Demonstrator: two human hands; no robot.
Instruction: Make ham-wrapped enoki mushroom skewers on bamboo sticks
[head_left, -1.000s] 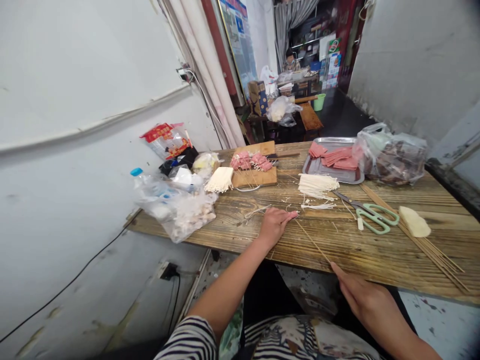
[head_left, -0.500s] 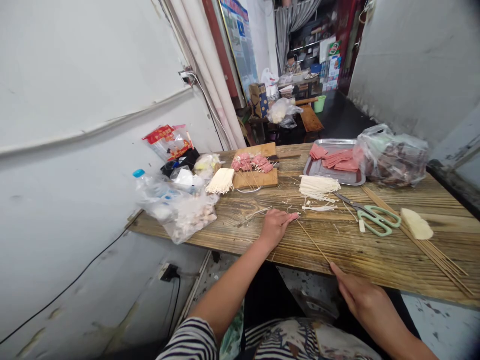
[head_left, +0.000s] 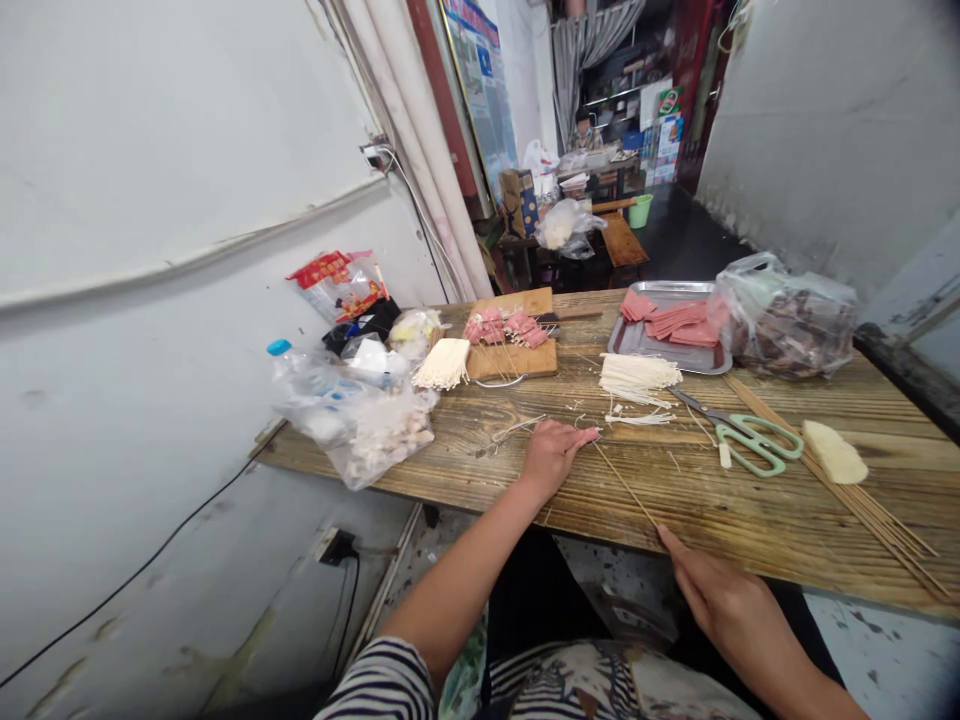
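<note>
Near the middle of the wooden table, my left hand [head_left: 553, 455] is closed on a small pink meat roll [head_left: 591, 435] with pale mushroom ends poking out. A thin bamboo skewer [head_left: 626, 485] runs from that roll down to my right hand [head_left: 724, 590], whose fingers pinch its near end at the table's front edge. Beyond my left hand lie trimmed enoki mushrooms [head_left: 639, 374] in a flat bunch, with a few loose strands in front. Green-handled scissors [head_left: 742, 430] rest to their right.
A metal tray [head_left: 667, 290] holds pink meat slices [head_left: 679, 320], beside a full plastic bag [head_left: 787, 315]. Finished skewers [head_left: 506, 327] lie on a cutting board [head_left: 525, 360] with a knife. More skewers [head_left: 885, 515] and a pale chunk [head_left: 834, 452] are at right; bags [head_left: 375, 420] crowd the left.
Almost nothing differs. The skewer's near end and my right hand have shifted very slightly left; my left hand stays on the meat roll.
</note>
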